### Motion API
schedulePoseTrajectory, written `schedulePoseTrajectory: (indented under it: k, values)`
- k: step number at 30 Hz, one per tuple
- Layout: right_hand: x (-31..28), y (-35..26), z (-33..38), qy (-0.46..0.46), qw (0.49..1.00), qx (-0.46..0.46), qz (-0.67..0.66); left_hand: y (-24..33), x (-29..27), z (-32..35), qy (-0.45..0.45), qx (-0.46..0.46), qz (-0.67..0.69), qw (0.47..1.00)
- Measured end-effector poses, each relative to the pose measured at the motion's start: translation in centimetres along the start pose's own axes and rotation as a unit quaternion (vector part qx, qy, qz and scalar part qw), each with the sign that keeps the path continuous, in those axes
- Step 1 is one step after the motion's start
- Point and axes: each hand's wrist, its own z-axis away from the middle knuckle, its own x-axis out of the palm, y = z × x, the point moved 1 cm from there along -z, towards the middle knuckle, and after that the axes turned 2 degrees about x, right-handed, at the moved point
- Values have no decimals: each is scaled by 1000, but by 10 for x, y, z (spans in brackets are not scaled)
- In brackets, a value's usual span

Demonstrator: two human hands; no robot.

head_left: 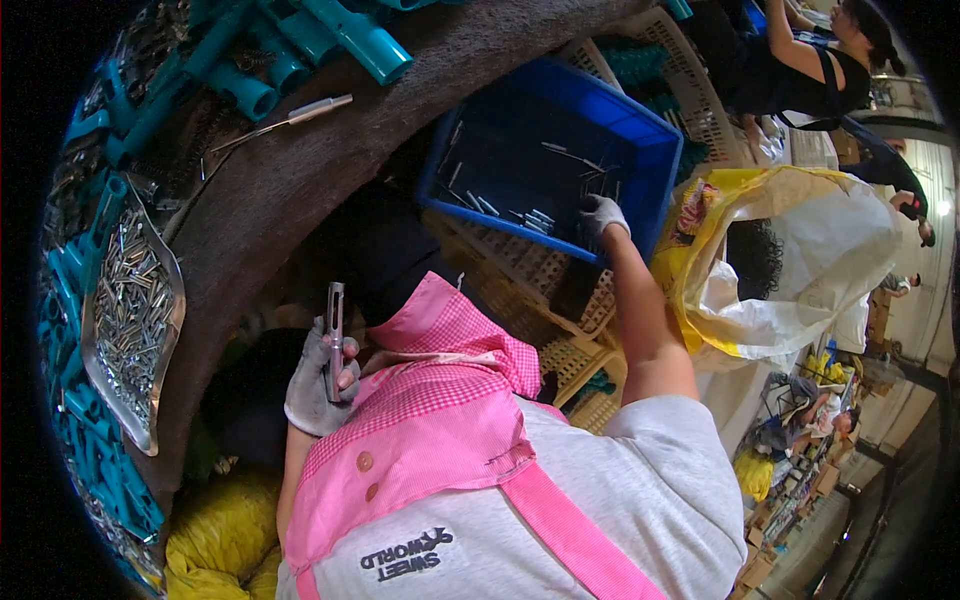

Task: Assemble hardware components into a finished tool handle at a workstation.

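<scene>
My left hand [318,380], in a grey glove, grips a slim metal tube [335,335] and holds it upright in front of my pink checked apron [440,410]. My right hand [603,215], also gloved, reaches far out into a blue plastic crate [640,135] and rests on the metal tubes [530,218] lying at its bottom near the right wall. Whether its fingers close on one of them is hidden.
A curved brown worktable [300,170] holds teal plastic handles [300,40], a metal tray of small metal pins [135,320] and one assembled tool [290,118]. Yellow lattice crates [540,290] stack under the blue one. A yellow and white sack [800,260] stands right; other people work beyond.
</scene>
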Motion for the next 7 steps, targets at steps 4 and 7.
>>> schedulePoseTrajectory:
  k: [4, 7]
  values:
    - [-18, -7, 21, 14, 996, -21, -87, -1, -6, -1, -3, -7, 7, 1000]
    - [-2, 16, -1, 29, 995, 28, 94, -1, -8, -5, -9, -16, 16, 1000]
